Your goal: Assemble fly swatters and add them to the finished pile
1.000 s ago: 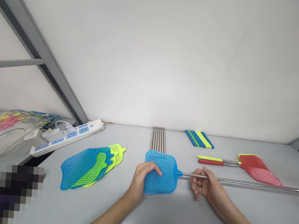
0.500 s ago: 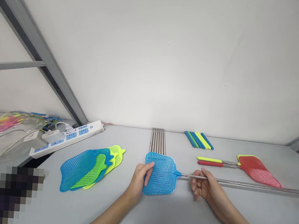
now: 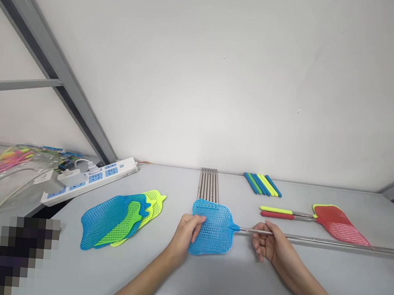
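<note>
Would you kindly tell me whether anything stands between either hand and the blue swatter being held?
Nothing visible does: the left hand holds the blue swatter head directly by its edge, and the right hand holds the metal rod extending from it.

A: First item?
B: Swatter head (image 3: 213,228). Blue plastic, one flat piece, small holes in a grid all over. Squarish, rounded corners, tapering to a short pointed neck.
A: Pose?
B: Broad face up to the camera, neck aimed right. Held over the middle of the bench (image 3: 206,284).
A: Second?
B: Metal rod (image 3: 332,242). Silver, shiny, straight, slim by the neck, thicker further right.
A: Lie?
B: Nearly level, dips slightly rightward, runs off the right edge. Far end out of view.
A: Joined?
B: Meets the neck, in line. Insertion depth hidden.
</note>
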`<state>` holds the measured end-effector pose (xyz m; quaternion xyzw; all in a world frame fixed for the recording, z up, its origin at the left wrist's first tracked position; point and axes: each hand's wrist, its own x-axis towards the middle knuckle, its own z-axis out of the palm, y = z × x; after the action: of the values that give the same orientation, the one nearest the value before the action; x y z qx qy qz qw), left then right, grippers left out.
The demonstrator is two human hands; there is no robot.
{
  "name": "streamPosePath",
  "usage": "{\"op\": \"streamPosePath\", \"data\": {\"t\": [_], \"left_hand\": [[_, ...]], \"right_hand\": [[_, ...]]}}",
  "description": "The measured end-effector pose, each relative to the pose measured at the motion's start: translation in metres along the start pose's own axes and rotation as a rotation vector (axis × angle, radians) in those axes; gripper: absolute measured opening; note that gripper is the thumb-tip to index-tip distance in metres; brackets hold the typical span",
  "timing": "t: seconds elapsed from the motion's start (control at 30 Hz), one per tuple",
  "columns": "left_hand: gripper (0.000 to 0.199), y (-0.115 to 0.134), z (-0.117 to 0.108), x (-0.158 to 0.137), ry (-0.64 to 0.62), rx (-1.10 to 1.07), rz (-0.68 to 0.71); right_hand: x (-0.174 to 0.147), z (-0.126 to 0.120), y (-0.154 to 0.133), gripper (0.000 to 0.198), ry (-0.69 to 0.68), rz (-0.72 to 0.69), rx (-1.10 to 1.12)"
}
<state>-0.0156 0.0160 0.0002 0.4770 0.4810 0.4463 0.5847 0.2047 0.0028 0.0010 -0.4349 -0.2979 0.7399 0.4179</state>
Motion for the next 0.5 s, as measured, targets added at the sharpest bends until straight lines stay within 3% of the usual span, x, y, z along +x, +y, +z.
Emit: {"op": "streamPosePath", "data": {"t": [0.3,0.5], "left_hand": [[0.047,0.0044,-0.0029,0.0004,-0.14,0.062,-0.002],[0.047,0.0087,-0.0035,-0.0014,-0.156,0.092,0.009]], "right_hand": [[-0.0033,-0.0035,-0.0031,0.04,0.049,-0.042,0.037],[-0.001,-0.0047,-0.0052,0.043,0.07,-0.06,0.024]]}}
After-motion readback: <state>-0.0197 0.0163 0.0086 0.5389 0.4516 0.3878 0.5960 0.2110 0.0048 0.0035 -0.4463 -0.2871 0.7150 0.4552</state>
